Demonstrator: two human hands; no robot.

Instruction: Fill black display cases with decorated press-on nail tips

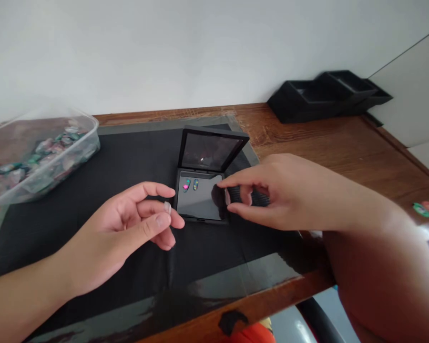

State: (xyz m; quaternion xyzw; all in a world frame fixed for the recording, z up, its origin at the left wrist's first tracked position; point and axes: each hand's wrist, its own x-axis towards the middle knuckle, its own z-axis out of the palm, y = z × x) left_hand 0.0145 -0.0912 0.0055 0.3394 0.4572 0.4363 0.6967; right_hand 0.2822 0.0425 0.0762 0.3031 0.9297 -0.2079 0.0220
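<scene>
A small black display case (200, 197) lies open on a black mat (93, 190), its clear lid (210, 150) tilted up at the back. Two small coloured pieces (190, 185) rest on its glossy inner film at the upper left. My left hand (136, 224) hovers just left of the case, thumb and fingers curled around a tiny clear piece (168, 207). My right hand (268, 195) reaches in from the right, thumb and forefinger pinched on a small pale piece (227, 196) at the case's right edge.
A clear plastic tub (39, 152) with several coloured pieces stands at the far left. Black stacked trays (325, 95) sit at the back right by the wall. Colourful stickers (427, 208) lie at the right on the wooden table (343, 143).
</scene>
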